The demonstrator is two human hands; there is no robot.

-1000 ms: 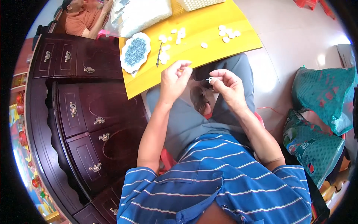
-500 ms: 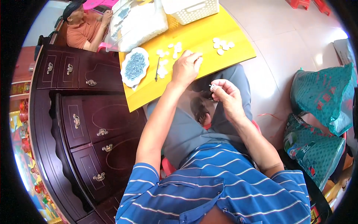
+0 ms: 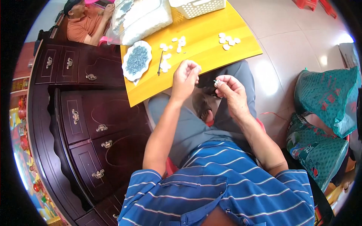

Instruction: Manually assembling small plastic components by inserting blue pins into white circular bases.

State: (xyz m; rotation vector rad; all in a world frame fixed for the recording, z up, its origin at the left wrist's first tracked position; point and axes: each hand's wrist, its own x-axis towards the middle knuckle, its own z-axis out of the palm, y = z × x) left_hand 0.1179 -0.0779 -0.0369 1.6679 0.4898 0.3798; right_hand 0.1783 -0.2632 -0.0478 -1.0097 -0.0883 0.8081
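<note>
My right hand, above my right thigh, pinches a small white plastic piece with a thin metallic bit sticking out of it. My left hand is at the near edge of the yellow table, thumb and fingertips pressed together. Something pale shows at those fingertips, too small to name. Beyond the left hand lie small white round pieces in loose clusters, with a slim dark tool beside them. A scalloped white dish holds many small grey-blue metal bits. More white pieces lie at the table's right.
A clear plastic bin full of white pieces and a white perforated basket stand at the back. Dark wooden drawers flank my left. Green printed bags stand at right. Another person sits at the far left.
My left hand has drawn back from over the table toward its near edge, fingers still pinched. My right hand stays nearly in place with the white piece. The view has shifted slightly.
</note>
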